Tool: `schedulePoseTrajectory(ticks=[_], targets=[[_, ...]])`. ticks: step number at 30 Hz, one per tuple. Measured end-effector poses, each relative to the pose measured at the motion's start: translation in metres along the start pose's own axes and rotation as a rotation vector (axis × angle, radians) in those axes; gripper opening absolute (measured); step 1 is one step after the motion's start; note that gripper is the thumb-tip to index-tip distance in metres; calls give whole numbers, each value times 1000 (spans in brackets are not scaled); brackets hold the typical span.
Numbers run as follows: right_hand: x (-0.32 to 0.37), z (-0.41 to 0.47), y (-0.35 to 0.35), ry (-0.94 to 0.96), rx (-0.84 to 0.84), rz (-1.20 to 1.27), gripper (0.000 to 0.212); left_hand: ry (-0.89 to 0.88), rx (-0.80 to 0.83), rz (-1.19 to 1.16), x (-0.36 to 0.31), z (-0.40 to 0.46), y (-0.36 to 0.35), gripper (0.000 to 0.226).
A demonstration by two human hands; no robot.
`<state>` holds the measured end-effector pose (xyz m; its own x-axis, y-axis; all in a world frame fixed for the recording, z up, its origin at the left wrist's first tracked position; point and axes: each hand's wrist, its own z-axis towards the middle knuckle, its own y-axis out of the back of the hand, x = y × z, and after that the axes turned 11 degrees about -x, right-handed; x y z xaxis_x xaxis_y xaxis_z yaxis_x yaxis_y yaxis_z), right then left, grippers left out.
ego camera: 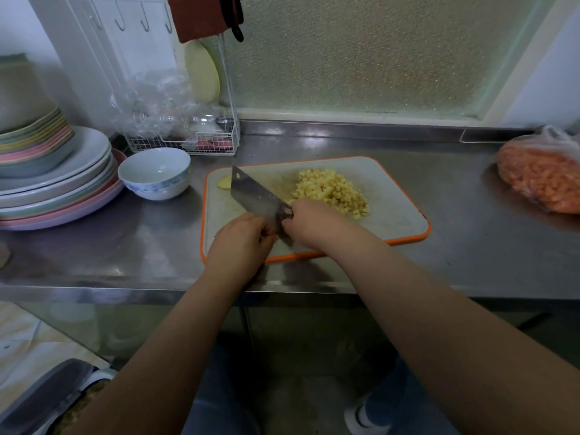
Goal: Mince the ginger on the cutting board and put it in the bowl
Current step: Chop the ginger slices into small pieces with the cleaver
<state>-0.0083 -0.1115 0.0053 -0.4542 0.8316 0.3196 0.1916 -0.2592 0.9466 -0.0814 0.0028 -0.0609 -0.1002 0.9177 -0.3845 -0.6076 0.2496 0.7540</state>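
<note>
Your right hand [309, 222] grips the cleaver [255, 196]; left hand [241, 235] fingers curled at its blade, contents unclear; minced ginger [331, 191] piled on the cutting board [392, 208].

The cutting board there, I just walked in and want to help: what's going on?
A person is working ginger with a cleaver on the orange-rimmed cutting board. The right hand grips the handle; the left hand is curled right by the blade's near end, what it holds hidden. A pile of chopped ginger lies on the board, one uncut slice beyond the blade. The bowl to the left holds no ginger.
</note>
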Motion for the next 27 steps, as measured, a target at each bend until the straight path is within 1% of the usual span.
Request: schedulePoseTrajectory(ticks=[4, 6, 9, 13, 16, 18, 21, 25, 27], targets=[[-11, 1, 11, 7, -23, 41, 27, 20, -4, -41, -1, -2, 1, 9], [-16, -1, 14, -4, -39, 34, 28, 39, -4, -74, 3, -3, 3, 11], [-12, -5, 17, 31, -47, 33, 28, 31, -4, -65, 11, -3, 7, 11], [0, -11, 15, 71, -31, -10, 24, 1, 41, -47, 11, 1, 10, 9], [3, -12, 8, 50, -8, -54, 19, -8, 69, -30, 10, 5, 11, 10], [6, -11, 2, 30, 3, -64, 15, 8, 77, -20, 9, 6, 10, 7], [9, -7, -4, 32, -12, -50, 19, 16, 78, -19, 9, 6, 10, 4], [5, 5, -1, 25, 4, 22, 29, 29, 71, -28, 8, 5, 11, 5], [-1, 9, 5, 19, 20, 24, 28, 35, 78, -34, 8, 4, 14, 5]])
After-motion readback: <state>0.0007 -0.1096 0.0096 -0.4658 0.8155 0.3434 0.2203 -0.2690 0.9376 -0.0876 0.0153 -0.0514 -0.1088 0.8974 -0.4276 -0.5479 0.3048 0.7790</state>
